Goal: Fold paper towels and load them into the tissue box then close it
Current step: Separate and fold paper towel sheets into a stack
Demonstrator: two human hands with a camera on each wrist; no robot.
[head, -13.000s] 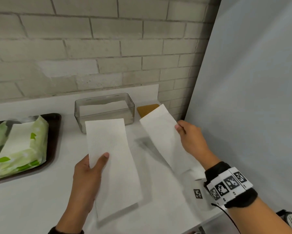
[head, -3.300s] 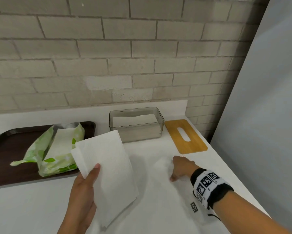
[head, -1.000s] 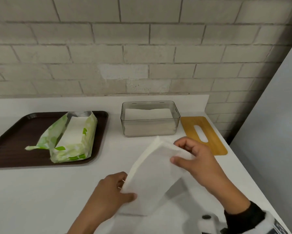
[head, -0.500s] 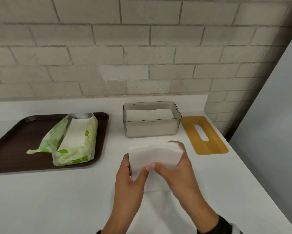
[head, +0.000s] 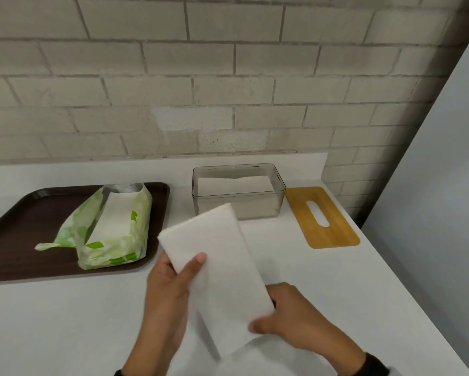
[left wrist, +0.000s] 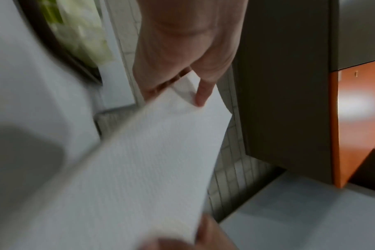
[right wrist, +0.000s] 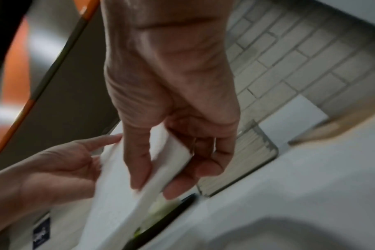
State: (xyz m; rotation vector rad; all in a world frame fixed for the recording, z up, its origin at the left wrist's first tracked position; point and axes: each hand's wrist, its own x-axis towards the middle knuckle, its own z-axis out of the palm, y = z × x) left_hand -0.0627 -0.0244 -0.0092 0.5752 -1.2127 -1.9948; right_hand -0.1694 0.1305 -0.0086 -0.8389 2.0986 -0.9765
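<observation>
A folded white paper towel (head: 219,261) is held slantwise above the white counter, between both hands. My left hand (head: 179,275) grips its left edge, thumb on top. My right hand (head: 271,318) pinches its near right corner. The left wrist view shows the left thumb and fingers (left wrist: 200,94) pinching the towel (left wrist: 150,160). In the right wrist view my right fingers (right wrist: 139,169) clamp the towel (right wrist: 122,194). The clear tissue box (head: 278,196) stands open just beyond, with white towels inside. Its bamboo lid (head: 333,234), slotted, lies flat to the box's right.
A brown tray (head: 16,240) at the left carries an opened green towel pack (head: 114,232). Another white sheet (head: 257,356) lies on the counter under my hands. A brick wall runs behind, and a grey panel (head: 431,213) rises past the counter's right edge.
The towel, held crosswise in front of the box half a second ago, now lies lengthwise on a slant. My right hand has slid to its near corner, and the left sits at its left edge.
</observation>
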